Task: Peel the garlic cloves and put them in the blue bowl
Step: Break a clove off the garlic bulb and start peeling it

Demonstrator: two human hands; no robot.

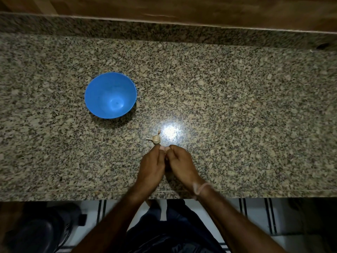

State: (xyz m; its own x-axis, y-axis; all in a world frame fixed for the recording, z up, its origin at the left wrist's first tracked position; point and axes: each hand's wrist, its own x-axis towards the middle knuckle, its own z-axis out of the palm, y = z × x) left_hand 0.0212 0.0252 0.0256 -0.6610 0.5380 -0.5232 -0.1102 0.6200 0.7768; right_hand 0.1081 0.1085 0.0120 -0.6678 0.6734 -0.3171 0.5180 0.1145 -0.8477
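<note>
Glossy speckled granite counter (237, 110); smooth plastic bowl (102, 88).

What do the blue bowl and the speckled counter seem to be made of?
The round blue bowl looks like plastic: even colour with a soft sheen. The speckled counter appears to be polished granite: mottled grains and a bright, mirror-like glare.

A speckled granite countertop (237, 106) runs beneath a matching backsplash (164, 31) and brown wooden panelling (200, 8); a bright glare (170, 133) shines on the stone, and below its front edge lies white floor (255, 209) with dark stripes
</note>
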